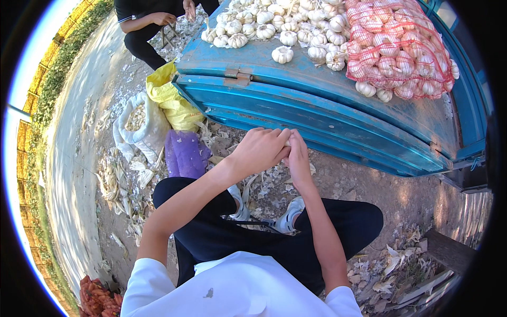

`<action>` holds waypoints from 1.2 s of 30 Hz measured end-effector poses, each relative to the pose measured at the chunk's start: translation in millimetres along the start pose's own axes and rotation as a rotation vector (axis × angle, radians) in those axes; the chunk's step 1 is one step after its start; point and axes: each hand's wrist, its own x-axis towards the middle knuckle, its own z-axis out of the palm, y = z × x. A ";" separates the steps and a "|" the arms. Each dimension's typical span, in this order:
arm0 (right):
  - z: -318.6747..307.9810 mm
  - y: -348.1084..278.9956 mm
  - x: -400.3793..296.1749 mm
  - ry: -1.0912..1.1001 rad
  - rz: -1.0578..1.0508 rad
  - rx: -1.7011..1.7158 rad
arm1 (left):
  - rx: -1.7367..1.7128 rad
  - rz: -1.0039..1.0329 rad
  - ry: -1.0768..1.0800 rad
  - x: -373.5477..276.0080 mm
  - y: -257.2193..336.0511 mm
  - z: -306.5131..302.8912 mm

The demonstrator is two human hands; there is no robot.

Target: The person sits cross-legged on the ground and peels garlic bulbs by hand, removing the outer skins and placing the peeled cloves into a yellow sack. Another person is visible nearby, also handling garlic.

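My left hand (264, 148) and my right hand (298, 156) meet in front of me, below the blue metal truck bed's lowered side. Between the fingers a small pale piece of garlic (288, 143) shows, mostly hidden; both hands close on it. Beyond them, loose garlic bulbs (282, 54) lie heaped on the blue truck bed (245, 59). A red mesh sack of garlic (396, 51) rests on the bed at the right, with a few bulbs beside its lower edge.
An open white woven sack (152, 130) holds garlic cloves. Beside it are a yellow sack (178, 107) and a purple mesh bag (186, 154). Garlic husks (115, 178) litter the ground. Another person (146, 23) sits at the upper left. A wooden beam (449, 249) lies at the lower right.
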 end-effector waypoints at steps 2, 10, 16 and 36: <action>-7.1 5.2 1.1 0.010 -0.004 0.022 | 0.009 -0.031 0.015 3.2 6.4 8.0; -9.1 20.6 -3.9 -0.045 0.317 0.364 | 0.137 0.199 -0.006 2.4 -13.1 22.7; -6.9 7.6 -5.8 0.082 0.346 0.323 | -0.098 0.082 0.131 -2.1 -10.3 48.2; -23.1 14.4 -0.1 0.029 0.216 0.289 | -1.734 -1.042 0.141 18.8 -0.5 39.6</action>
